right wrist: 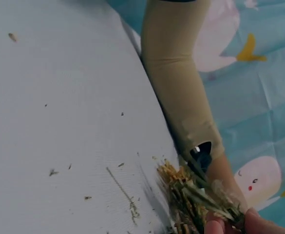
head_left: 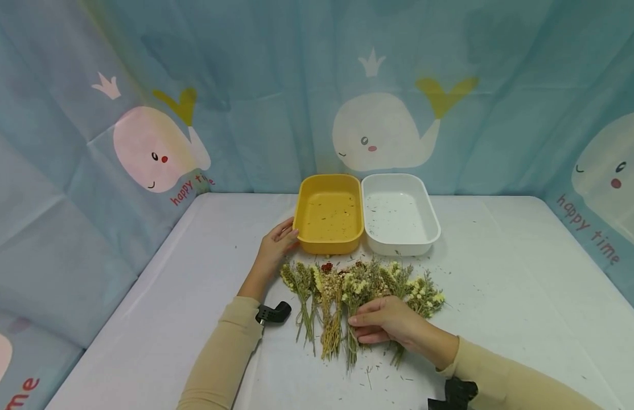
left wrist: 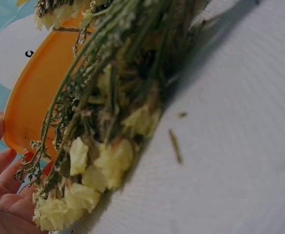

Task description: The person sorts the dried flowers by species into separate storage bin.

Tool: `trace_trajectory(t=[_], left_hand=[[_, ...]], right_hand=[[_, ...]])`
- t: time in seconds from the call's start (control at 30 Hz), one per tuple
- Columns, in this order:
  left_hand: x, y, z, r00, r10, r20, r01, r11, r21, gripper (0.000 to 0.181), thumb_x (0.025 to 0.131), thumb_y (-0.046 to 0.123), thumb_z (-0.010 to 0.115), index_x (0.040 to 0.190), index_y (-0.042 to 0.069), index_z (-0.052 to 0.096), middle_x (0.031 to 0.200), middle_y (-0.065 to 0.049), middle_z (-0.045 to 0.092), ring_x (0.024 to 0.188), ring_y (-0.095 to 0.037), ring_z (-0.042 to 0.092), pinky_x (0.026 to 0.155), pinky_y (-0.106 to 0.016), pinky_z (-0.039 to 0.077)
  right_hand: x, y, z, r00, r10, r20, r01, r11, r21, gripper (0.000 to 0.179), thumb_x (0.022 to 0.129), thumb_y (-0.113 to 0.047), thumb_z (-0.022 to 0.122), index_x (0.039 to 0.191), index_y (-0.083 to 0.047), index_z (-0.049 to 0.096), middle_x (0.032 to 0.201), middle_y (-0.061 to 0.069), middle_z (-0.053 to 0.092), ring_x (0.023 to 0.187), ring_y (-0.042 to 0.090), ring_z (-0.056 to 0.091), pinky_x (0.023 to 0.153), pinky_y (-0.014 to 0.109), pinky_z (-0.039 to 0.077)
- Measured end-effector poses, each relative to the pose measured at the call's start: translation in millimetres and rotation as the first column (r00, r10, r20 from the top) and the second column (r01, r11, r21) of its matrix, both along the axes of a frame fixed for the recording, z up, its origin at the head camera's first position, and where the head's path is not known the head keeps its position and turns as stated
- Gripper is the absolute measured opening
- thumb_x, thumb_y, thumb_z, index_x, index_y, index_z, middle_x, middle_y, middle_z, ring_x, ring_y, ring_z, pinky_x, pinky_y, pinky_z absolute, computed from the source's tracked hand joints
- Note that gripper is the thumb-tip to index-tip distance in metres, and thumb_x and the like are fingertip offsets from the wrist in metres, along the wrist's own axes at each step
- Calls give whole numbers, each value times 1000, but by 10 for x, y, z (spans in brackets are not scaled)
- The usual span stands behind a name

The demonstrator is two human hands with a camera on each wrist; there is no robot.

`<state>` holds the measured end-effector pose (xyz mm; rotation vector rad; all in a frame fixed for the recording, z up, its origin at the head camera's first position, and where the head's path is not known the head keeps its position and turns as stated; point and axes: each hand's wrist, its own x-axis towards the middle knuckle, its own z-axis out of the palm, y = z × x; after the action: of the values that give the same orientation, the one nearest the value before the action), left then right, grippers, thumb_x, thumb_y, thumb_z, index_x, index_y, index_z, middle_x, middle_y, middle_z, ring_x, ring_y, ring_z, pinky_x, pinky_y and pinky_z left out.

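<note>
My left hand [head_left: 274, 249] touches the left side of a yellow plastic tub [head_left: 329, 246], its fingers lying along the outer wall near the front corner. In the left wrist view, pale yellow dried flowers [left wrist: 110, 163] partly cover that tub. My right hand [head_left: 388, 323] pinches the green stems of a dried flower bunch [head_left: 355, 287] between thumb and fingers. The pinched stems [right wrist: 208, 197] also show at the bottom of the right wrist view. Other dried bunches lie side by side around it, among them a straw-coloured one [head_left: 328, 319] and a yellow-and-green one [head_left: 424, 296].
A white tub [head_left: 401, 248] stands against the yellow one's right side. Both hold small plant scraps. Loose bits of stem [head_left: 369, 377] are scattered over the white tabletop [head_left: 522, 296]. A blue whale-print curtain [head_left: 266, 114] hangs behind and at both sides.
</note>
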<state>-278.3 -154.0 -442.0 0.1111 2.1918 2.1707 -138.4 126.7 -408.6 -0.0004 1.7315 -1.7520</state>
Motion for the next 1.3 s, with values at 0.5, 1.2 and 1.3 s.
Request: trace_trajectory(t=[0.5, 1.2, 1.3], left_hand=[[-25, -42, -13, 1000, -24, -13, 24, 1000, 17, 55, 102, 19, 57, 153, 12, 39, 155, -11, 45, 137, -28, 51, 105, -33, 54], [30, -4, -46, 1000, -2, 8, 2, 1000, 26, 54, 101, 21, 59, 152, 15, 42, 156, -7, 45, 139, -25, 49, 108, -32, 52], [17, -11, -38, 1000, 0, 9, 0, 1000, 7, 54, 101, 23, 60, 152, 15, 43, 155, -7, 46, 139, -24, 49, 109, -35, 51]], right_hand=[[-78, 130, 349, 994, -25, -109, 22, 1000, -20, 40, 92, -12, 70, 121, 15, 62, 95, 2, 75, 80, 10, 74, 82, 27, 63], [-824, 406, 828, 968, -179, -174, 174, 984, -42, 50, 101, -8, 58, 141, 16, 42, 89, -7, 72, 83, 3, 70, 85, 19, 61], [-946, 421, 858, 964, -198, -179, 197, 980, -23, 50, 100, -9, 58, 142, 14, 42, 89, -8, 71, 82, 2, 70, 85, 18, 60]])
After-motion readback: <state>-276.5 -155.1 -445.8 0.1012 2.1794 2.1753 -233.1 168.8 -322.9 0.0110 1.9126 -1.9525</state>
